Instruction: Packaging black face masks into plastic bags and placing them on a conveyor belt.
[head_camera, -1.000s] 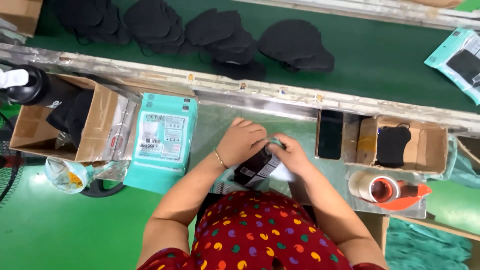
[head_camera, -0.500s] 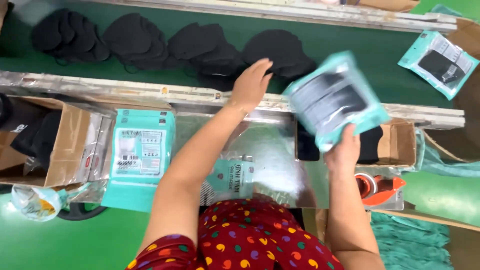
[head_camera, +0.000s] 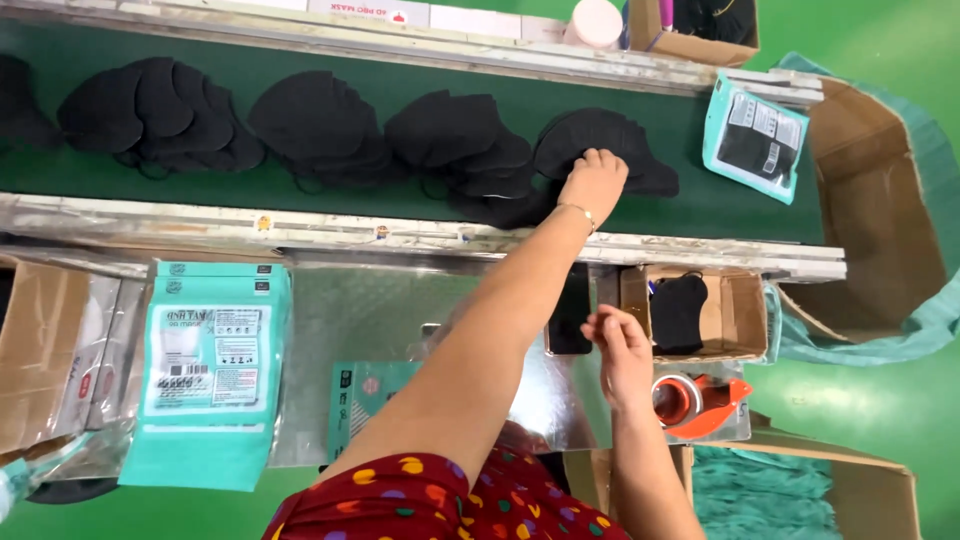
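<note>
From the head view, much is cut off: the person's own forearm crosses the steel table (head_camera: 380, 320) and hides part of a teal pouch (head_camera: 362, 400) lying there, and the left cardboard box (head_camera: 35, 350) runs out of the picture. The far left pile of masks is cropped too.

The left hand (head_camera: 594, 182) reaches out over the dark green conveyor belt (head_camera: 730, 205) and rests on the rightmost stack of black masks (head_camera: 600, 140); its fingers are bent down onto the soft, curved cloth, but whether they pinch a mask or merely press it I cannot tell. Three more fanned stacks, such as the one in the middle (head_camera: 450, 135), lie to its left along the belt.

The right hand (head_camera: 622, 345) hovers low over the table's edge, fingers loosely curled and apart, holding nothing I can make out. Just beside it sit a small open carton (head_camera: 735, 315) with a black mask inside and an orange tape dispenser (head_camera: 700, 400).

A glossy sealed packet (head_camera: 755, 135) lies at the belt's far right. A flat stack of teal printed pouches (head_camera: 210, 370) rests on the table's left.
</note>
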